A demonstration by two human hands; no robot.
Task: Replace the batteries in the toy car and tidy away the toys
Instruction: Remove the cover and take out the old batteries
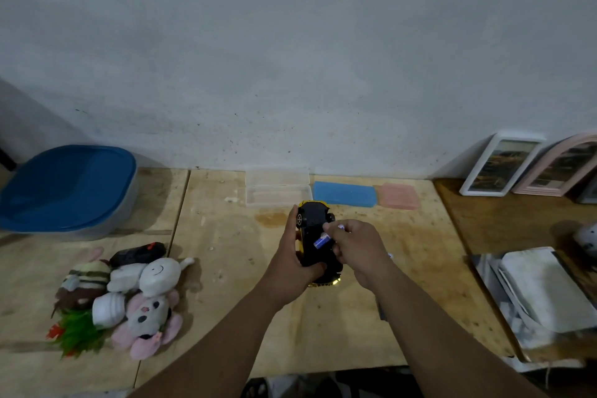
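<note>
A yellow toy car (312,220) is held upside down above the wooden table (226,236), its black underside facing up. My left hand (292,263) grips the car from the left side and underneath. My right hand (353,247) pinches a blue and white battery (321,241) at the open underside of the car. Another small battery end (340,227) shows at the top of my right hand's fingers. A heap of plush toys (129,297) and a black remote control (138,254) lie at the left of the table.
A clear bin with a blue lid (66,187) stands at the far left. An open clear plastic case (277,191), a blue case (345,193) and a pink case (400,196) lie by the wall. Picture frames (502,165) lean at the right, above papers (542,291).
</note>
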